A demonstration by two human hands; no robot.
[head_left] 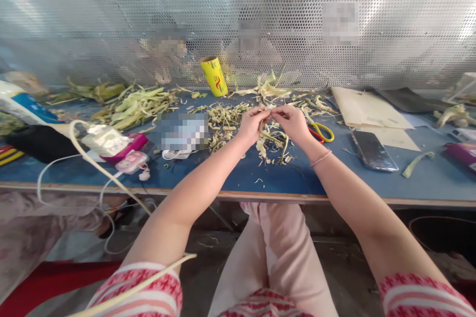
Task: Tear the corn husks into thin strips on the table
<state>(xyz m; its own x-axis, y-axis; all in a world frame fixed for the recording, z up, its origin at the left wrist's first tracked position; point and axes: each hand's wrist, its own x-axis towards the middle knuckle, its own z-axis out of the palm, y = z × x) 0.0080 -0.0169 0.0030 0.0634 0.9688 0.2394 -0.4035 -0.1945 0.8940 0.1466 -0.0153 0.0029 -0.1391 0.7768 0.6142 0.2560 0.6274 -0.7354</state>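
Observation:
My left hand and my right hand meet over the middle of the blue table. Fingers and thumbs of both are pinched together on a small pale piece of plant, mostly covered by the fingertips. Beneath them lie dried, curled plant scraps. To the left is a heap of thin trimmed stalk bits. Scissors with red and yellow handles rest just beyond my right wrist. More wilted pale leaves lie behind the hands.
A yellow printed roll stands at the back by the perforated metal panel. On the left are a pile of green stalks and a white cable. On the right lie a phone and brown card sheets.

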